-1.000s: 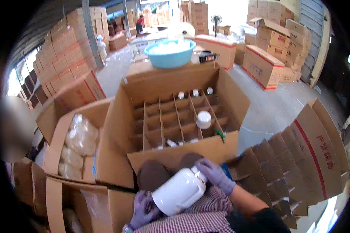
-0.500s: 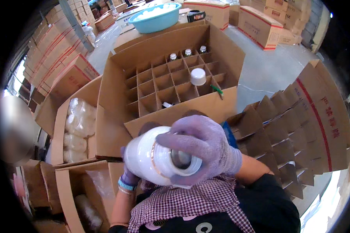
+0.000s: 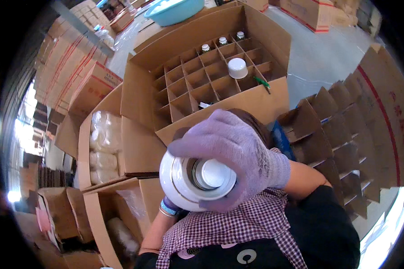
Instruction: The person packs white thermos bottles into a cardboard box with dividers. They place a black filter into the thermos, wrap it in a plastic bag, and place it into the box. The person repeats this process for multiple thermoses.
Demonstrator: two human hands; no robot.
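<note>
A glossy white jar point(image 3: 171, 184) is in my hands, its round mouth tipped up toward me. Something white and round point(image 3: 214, 173) shows inside that mouth. My right hand point(image 3: 238, 157), in a lilac knit glove, curls over the top, with thumb and fingers around the neck. Below the jar, my left hand point(image 3: 174, 205) holds it from beneath; its fingers are mostly hidden. In front stands an open divided carton point(image 3: 143, 101), where a white screw cap point(image 3: 237, 68) rests on the dividers. A slim green tool point(image 3: 262, 82) lies near the carton's closest edge.
Several small white-capped bottles point(image 3: 222, 41) stand in the carton's far cells. At left, one box point(image 3: 84, 148) holds plastic-wrapped pieces; another box point(image 3: 96, 215) sits below. Carton dividers point(image 3: 341, 139) spread at right. A blue basin point(image 3: 179, 12) is at the back.
The jar has turned so its mouth faces up more toward me, and the white round piece inside now shows. My right hand stays on its neck. The view has shifted slightly.
</note>
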